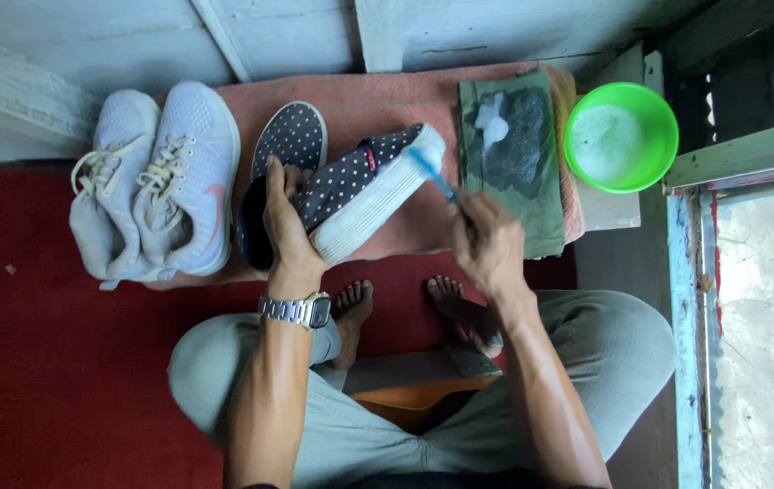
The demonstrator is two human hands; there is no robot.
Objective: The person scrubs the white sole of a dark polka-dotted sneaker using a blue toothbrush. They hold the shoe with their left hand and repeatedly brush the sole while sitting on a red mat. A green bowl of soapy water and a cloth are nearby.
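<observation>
The left hand (285,222) has its fingers curled tight around the heel opening of a dark polka-dot slip-on shoe (360,186), thumb tucked inside. The right hand (486,243) has its fingers closed around the handle of a blue toothbrush (432,172), whose bristle end touches the shoe's white sole near the toe.

The held shoe is lifted and turned on its side, white sole facing the person. Its long axis slants from the heel at the left hand up and away to the toe, which points toward the far right.

All places below are given relative to this held shoe. Under and behind it lies a pink towel (378,104). Just to its left, flat on the towel, sits the matching polka-dot shoe (289,138), toe pointing away. Further left is a pair of pale laced sneakers (156,181), side by side. Just to the right lies a green cloth (514,154) with a dark wet patch and a dab of foam. Beyond that is a bright green bowl (620,136) of soapy water. Nearer the person, bare feet rest on a red mat (52,362). A silver wristwatch (301,311) is on the left wrist.
</observation>
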